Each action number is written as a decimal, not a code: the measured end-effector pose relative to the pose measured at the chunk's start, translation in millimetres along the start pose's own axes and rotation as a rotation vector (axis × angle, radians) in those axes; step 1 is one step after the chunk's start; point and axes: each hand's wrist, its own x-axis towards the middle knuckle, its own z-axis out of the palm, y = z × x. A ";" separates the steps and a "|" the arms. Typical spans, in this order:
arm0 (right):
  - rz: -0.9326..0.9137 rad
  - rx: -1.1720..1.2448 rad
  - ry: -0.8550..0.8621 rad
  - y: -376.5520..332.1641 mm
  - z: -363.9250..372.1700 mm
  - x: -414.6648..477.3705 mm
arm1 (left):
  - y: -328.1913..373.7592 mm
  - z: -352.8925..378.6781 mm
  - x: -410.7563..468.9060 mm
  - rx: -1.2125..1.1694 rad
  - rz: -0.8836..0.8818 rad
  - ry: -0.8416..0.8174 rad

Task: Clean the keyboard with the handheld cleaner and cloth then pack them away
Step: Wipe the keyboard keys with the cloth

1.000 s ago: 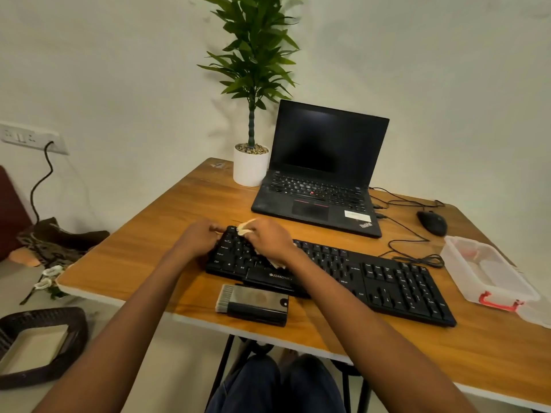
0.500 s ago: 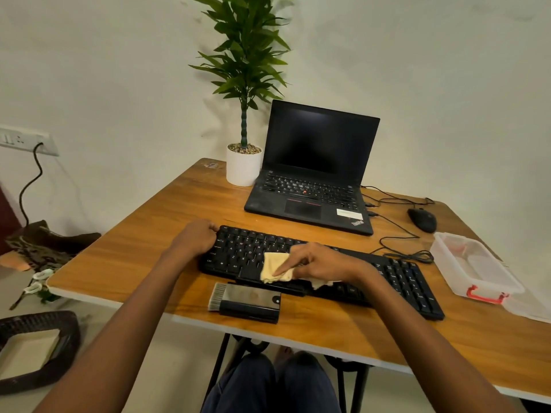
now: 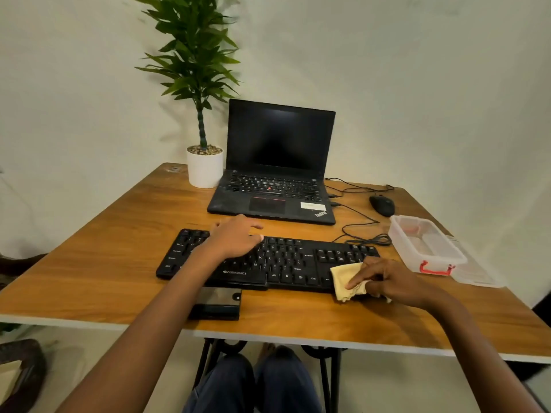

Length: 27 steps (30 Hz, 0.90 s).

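While our left hand (image 3: 235, 236) lies spread and relaxed across the left-centre keys of the black Zebronics keyboard (image 3: 286, 263), seemingly pinning it to the desk (image 3: 104, 263) so it does not slide, our right hand (image 3: 393, 281) pinches the yellow cloth (image 3: 346, 278) between thumb and curled fingers. It presses the cloth onto the keyboard's right end, at the near corner by the number pad. The cloth is bunched under the fingertips and partly draped over the keyboard's front edge, which we judge suits wiping along keys and rim.

The handheld cleaner (image 3: 217, 302) lies flat on the desk, nearer to us than the left hand and partly under the left forearm. It is close against the keyboard's front edge, though we cannot tell whether it touches. There it is within easy reach for packing.

Just beyond and to the right of the right hand stands a clear plastic box (image 3: 426, 245) with a red latch. It is open, with its lid (image 3: 477, 272) lying beside it, apparently waiting for cleaner and cloth. We judge the wiping step is in hand and packing not yet begun.
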 end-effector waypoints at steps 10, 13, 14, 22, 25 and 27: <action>0.182 -0.058 0.725 24.2 -30.0 -24.9 | 60.9 33.7 -3.1 -0.010 0.232 -0.036; 0.201 -0.141 0.760 16.5 -12.4 -3.6 | 74.3 43.5 -6.1 -0.023 0.251 -0.064; 0.189 -0.157 0.715 14.2 -4.5 3.2 | 76.9 45.9 -6.8 -0.032 0.253 -0.065; -0.002 -0.241 0.478 -27.8 47.2 36.3 | 73.3 47.2 -7.4 -0.055 0.175 -0.047; -0.081 -0.027 0.442 -41.0 51.9 37.6 | 66.2 45.3 -6.9 -0.132 0.141 -0.010; -0.086 0.340 0.478 -50.1 46.3 31.6 | 62.7 42.7 -7.4 -0.233 0.116 0.056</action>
